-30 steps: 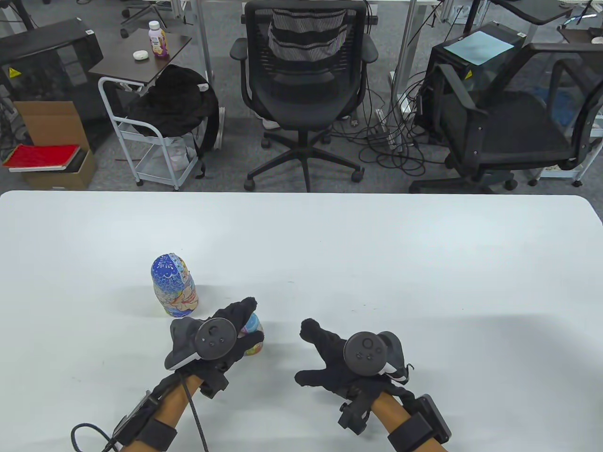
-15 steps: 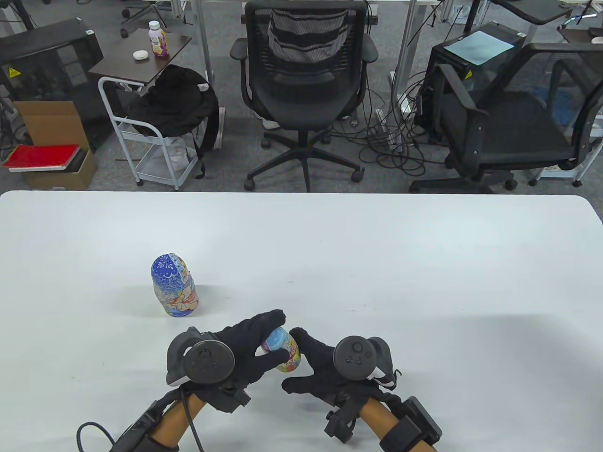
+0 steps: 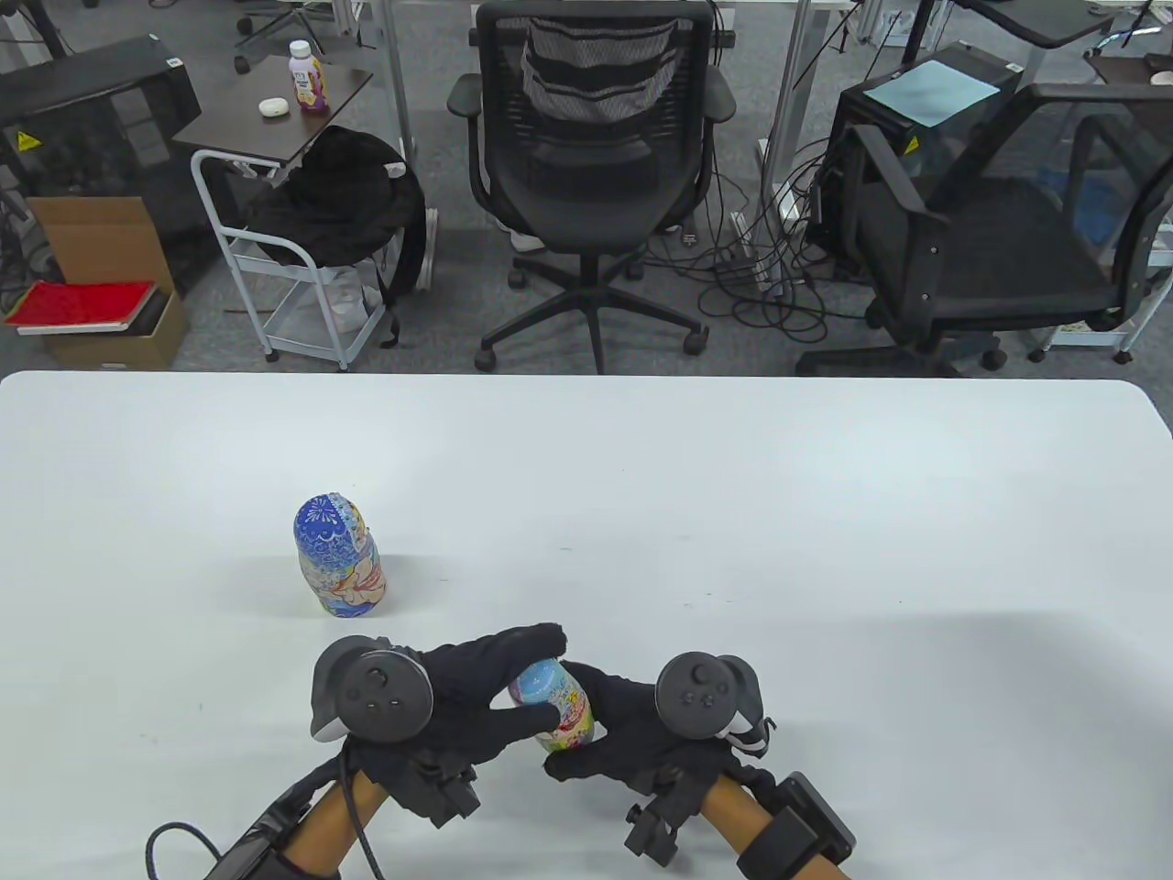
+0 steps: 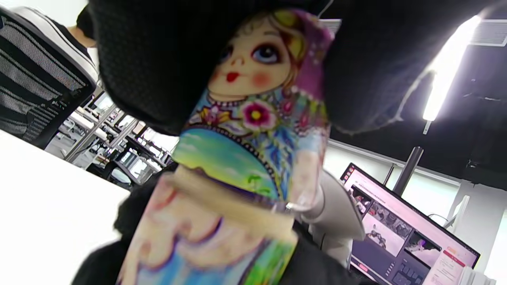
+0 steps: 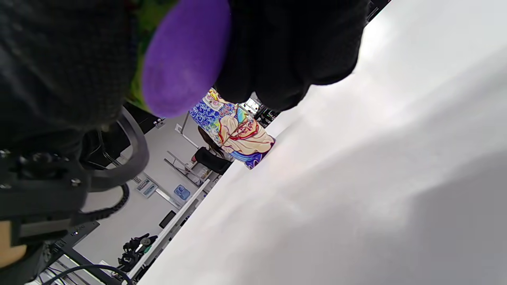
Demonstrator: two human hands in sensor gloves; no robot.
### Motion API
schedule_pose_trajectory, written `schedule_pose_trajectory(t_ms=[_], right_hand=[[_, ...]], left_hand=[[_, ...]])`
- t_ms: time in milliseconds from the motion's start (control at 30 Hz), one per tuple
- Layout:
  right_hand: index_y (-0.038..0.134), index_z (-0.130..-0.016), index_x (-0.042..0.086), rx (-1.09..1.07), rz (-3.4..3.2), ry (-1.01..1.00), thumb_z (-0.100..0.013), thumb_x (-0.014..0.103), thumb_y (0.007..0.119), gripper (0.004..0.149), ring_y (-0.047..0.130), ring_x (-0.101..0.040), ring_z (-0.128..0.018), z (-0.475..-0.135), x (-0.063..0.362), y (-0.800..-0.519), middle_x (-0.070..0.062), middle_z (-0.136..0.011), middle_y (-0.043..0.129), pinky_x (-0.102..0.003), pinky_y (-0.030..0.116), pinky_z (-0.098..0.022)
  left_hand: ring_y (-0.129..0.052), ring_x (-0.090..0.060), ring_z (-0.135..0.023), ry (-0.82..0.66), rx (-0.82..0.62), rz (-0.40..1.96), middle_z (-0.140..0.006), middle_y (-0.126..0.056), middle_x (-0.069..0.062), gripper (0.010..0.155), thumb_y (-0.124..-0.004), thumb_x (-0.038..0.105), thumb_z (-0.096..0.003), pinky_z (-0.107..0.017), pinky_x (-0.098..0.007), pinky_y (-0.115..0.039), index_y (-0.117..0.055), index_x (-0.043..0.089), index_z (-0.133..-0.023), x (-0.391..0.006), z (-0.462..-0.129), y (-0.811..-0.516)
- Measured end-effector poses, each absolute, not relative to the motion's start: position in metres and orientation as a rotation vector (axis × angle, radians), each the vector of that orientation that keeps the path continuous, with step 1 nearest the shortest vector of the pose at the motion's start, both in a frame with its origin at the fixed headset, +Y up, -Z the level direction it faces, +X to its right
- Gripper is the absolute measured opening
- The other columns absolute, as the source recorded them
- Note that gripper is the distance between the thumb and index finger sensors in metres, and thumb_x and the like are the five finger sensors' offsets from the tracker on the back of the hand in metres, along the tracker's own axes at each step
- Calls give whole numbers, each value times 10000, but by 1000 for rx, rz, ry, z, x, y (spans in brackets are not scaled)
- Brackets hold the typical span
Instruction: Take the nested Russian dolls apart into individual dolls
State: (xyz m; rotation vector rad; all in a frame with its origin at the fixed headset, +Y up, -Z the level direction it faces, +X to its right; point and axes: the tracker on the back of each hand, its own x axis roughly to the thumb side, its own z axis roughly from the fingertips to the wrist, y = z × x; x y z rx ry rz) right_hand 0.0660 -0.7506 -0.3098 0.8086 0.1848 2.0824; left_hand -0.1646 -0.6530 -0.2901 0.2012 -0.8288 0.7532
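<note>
Both gloved hands hold a small painted doll [image 3: 554,704] above the table's near edge. My left hand [image 3: 486,687] grips its upper half [image 4: 261,99], the painted face showing between the fingers. My right hand [image 3: 609,724] grips the lower half [image 4: 206,245]; its purple base [image 5: 184,55] shows in the right wrist view. A pale wooden rim shows at the seam between the halves. A larger blue-topped doll [image 3: 337,567] stands closed on the white table [image 3: 733,513], left of and beyond the hands, also seen as the large doll [image 5: 233,132].
Beyond the table's far edge stand two black office chairs [image 3: 596,183], a white cart [image 3: 293,275] and floor cables. A monitor [image 4: 400,237] shows in the left wrist view.
My left hand lifted the small doll off the table and carried it right. My right hand moved left and closed round its lower half. The large doll stayed put.
</note>
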Motion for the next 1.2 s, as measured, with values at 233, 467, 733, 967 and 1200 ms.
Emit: schedule_pose_trajectory(t_ms=[233, 467, 733, 967, 1200], right_hand=[[602, -1024, 96, 803, 2109, 180, -308, 541, 946, 910, 922, -362, -824, -311, 68, -753, -163, -901, 897, -471, 790, -638], [590, -1028, 89, 784, 2118, 145, -313, 547, 939, 918, 919, -363, -826, -312, 72, -752, -166, -904, 890, -473, 788, -635], [571, -1027, 75, 791, 2112, 151, -321, 549, 930, 923, 912, -372, -826, -311, 73, -752, -173, -905, 881, -477, 785, -632], [564, -1026, 67, 796, 2108, 154, -325, 552, 924, 925, 910, -374, -826, -311, 73, -752, -177, -905, 879, -479, 782, -630], [562, -1026, 66, 798, 2113, 159, -328, 553, 922, 924, 909, -374, -826, -310, 73, -753, -177, -905, 877, -478, 782, -632]], left_hand=[[-959, -407, -765, -773, 317, 719, -1002, -821, -194, 717, -862, 502, -496, -560, -409, -882, -640, 137, -1072, -195, -285, -629], [-970, -407, -767, -532, 262, 454, -998, -818, -189, 722, -907, 488, -474, -547, -386, -914, -645, 156, -1060, -230, -299, -657], [-995, -396, -742, -400, 107, 315, -976, -834, -185, 752, -944, 499, -444, -524, -371, -935, -650, 148, -1041, -248, -314, -695], [-1008, -385, -720, -362, -24, 186, -957, -845, -185, 766, -934, 517, -437, -505, -363, -941, -644, 138, -1035, -242, -325, -725], [-1013, -366, -720, -347, -61, 162, -954, -844, -178, 779, -928, 529, -432, -507, -355, -942, -626, 140, -1036, -247, -332, -738]])
